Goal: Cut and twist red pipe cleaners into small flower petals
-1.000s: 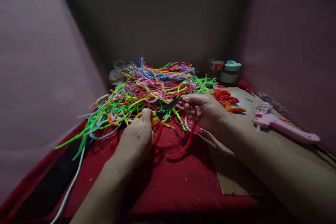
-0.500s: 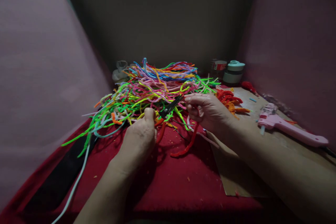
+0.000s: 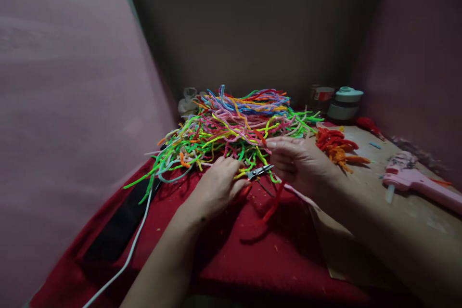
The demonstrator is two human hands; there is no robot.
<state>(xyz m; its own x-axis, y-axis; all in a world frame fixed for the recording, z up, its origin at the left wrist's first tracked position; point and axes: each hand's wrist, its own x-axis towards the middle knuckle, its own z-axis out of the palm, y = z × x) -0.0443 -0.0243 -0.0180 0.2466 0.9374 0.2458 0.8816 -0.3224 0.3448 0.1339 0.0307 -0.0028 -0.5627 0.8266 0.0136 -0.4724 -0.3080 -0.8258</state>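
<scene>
Small long-nosed pliers [image 3: 259, 172] with a metal head lie in my left hand [image 3: 220, 183], whose fingers are closed around their orange-yellow handles. Their nose points right, towards my other hand. Between the fingertips of my right hand [image 3: 290, 156] is a red pipe cleaner [image 3: 277, 204]. One end sticks up above the fingers, while the longer part hangs below the hand, blurred by motion. The pliers and the red pipe cleaner are apart. Just behind both hands lies a big heap of colourful pipe cleaners [image 3: 231, 122].
A black phone [image 3: 115, 224] and a white cable [image 3: 133, 240] lie left on the red cloth [image 3: 252, 260]. On the right, a board [image 3: 364, 147] bears red and orange pipe-cleaner pieces [image 3: 335, 144] and a pink glue gun [image 3: 415, 178]. A lidded cup [image 3: 344, 103] stands behind.
The pliers have come away from the red pipe cleaner and turned to lie lower and flatter. My left hand has rolled palm-down. The view has swung left, shifting everything rightwards.
</scene>
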